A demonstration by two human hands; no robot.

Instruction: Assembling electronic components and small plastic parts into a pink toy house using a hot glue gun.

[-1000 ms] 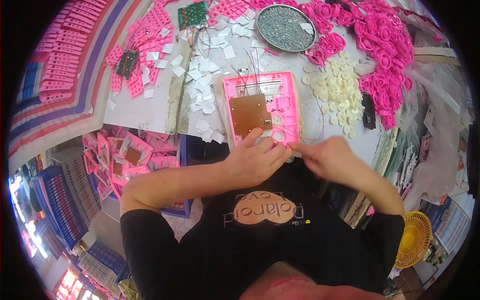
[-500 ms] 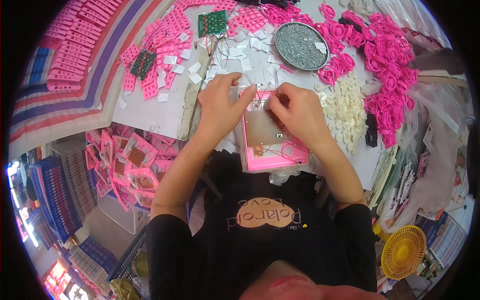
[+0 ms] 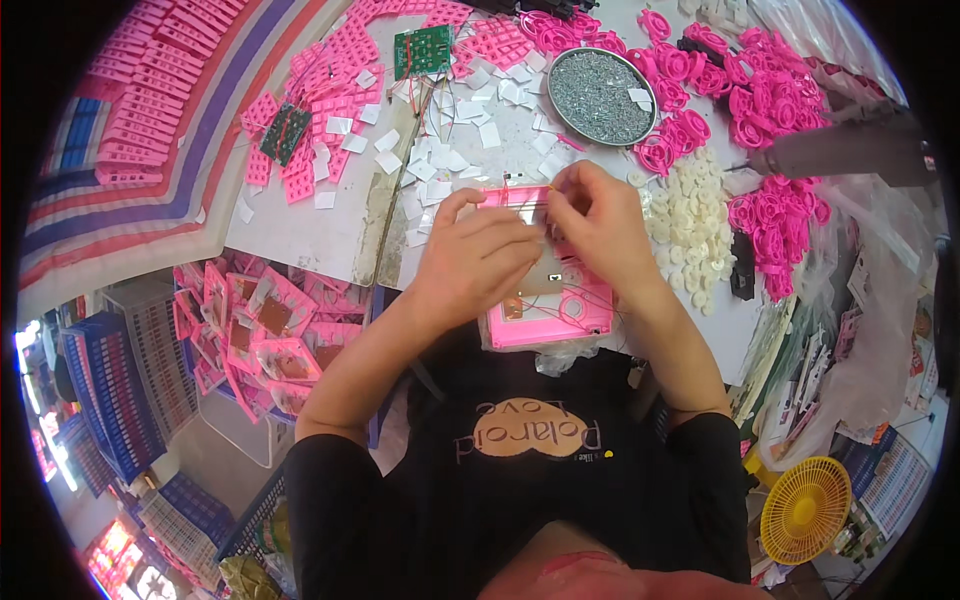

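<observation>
In front of me lies a pink plastic casing (image 3: 548,332), its inner side up, with a brownish board (image 3: 540,277) and thin red and dark wires (image 3: 590,290) in it. My left hand (image 3: 480,255) reaches over the casing's left side, its fingers bent and close together above the board; their tips meet something too small to name. At the casing's far right corner, my right hand (image 3: 600,215) is closed in a pinch. What sits between its thumb and forefinger is hidden.
A round metal dish of screws (image 3: 603,97) stands beyond the casing. White pieces (image 3: 690,225) and pink ring-shaped parts (image 3: 775,130) are heaped to the right, near a dark handheld tool (image 3: 850,152). Green circuit boards (image 3: 423,52) and pink keypads (image 3: 335,60) lie far left; pink assemblies (image 3: 270,330) fill a bin.
My left hand has moved from the casing's far left corner to over its middle, its fingers drawing together. The dark tool at the right has swung lower and farther left.
</observation>
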